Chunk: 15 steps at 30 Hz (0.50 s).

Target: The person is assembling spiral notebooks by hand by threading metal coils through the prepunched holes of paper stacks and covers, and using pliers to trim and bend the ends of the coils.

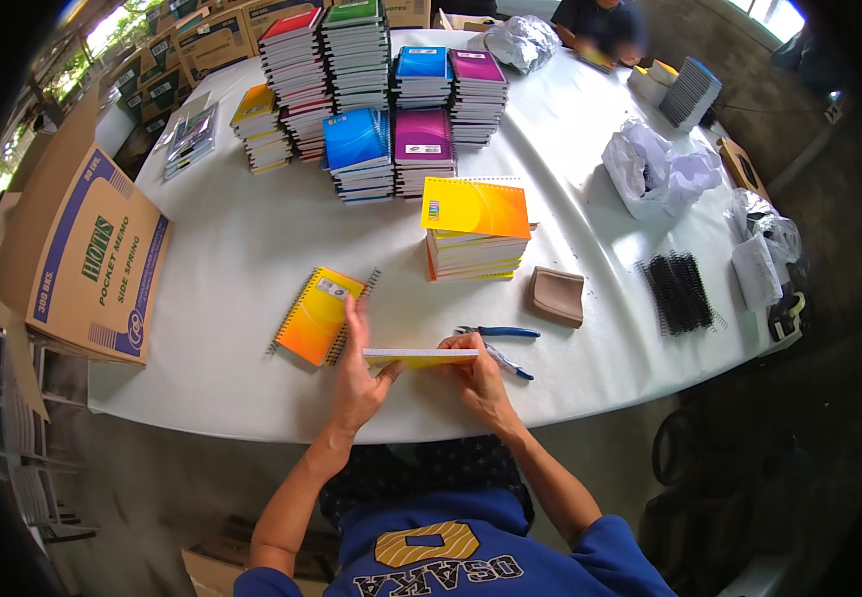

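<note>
Above the near table edge, a thin yellow-covered notebook [419,355] is held edge-up, its white page edges facing me. My right hand [485,388] pinches its right end. My left hand [353,386] bears on the left end, thumb against the cover and fingers stretched upward. No coil shows on this notebook. Just left lies an orange-yellow spiral notebook [313,316], with a loose black coil [354,316] along its right side. By my right hand rest blue-handled pliers [505,332] and a second blue-handled tool [508,362].
A stack of yellow-orange notebooks [476,209] stands ahead, a brown block [555,297] beside it. Behind rise stacks of coloured spiral notebooks [356,139]. Black coils [679,294] and a white plastic bag [655,174] lie right. A carton [102,259] is left; another person [598,28] sits opposite.
</note>
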Motion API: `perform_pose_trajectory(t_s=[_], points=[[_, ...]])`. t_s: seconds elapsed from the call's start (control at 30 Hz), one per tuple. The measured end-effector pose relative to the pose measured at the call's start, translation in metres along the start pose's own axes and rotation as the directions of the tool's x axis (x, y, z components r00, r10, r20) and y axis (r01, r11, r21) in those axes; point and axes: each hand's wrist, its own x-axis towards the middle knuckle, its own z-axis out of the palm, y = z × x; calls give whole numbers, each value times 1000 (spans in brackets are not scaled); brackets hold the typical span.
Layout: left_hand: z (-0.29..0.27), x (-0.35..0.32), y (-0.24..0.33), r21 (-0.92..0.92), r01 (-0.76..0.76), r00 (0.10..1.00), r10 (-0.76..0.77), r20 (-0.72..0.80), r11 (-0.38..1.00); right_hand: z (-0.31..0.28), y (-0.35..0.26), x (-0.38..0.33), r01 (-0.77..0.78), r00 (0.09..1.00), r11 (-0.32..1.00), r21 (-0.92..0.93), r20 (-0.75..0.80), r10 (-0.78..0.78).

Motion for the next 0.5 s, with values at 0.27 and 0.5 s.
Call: perform_pose_trajectory(t_s=[0.27, 0.5], points=[[43, 27, 30, 852, -432, 895, 24, 446, 296, -16, -42, -2, 250, 963, 873, -419, 11, -270], [51, 28, 26, 827, -467, 884, 157, 440, 312, -275, -49, 32, -457, 667, 137, -879, -440, -602]])
